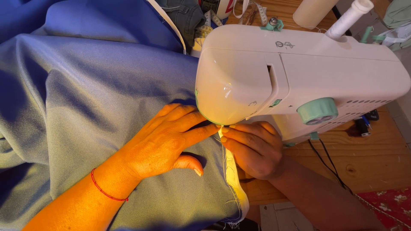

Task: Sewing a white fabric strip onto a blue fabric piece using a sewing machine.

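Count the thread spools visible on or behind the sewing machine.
2: a white spool standing on the machine's top right, and a cream spool behind it on the table. Others may be hidden.

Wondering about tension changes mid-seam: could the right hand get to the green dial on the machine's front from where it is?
Probably yes. The right hand pinches the fabric edge just below the sewing machine, and the green dial sits up and to its right with nothing between them.

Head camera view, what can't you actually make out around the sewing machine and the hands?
- Needle and presser foot: hidden under the front of the white sewing machine.
- Left hand fingertips: tucked beneath the machine head.
- Right hand: in shadow; its hold on the fabric edge is unclear.
- Blue fabric: cut off by the left and bottom edges.
- Clutter behind the machine: too small to identify.
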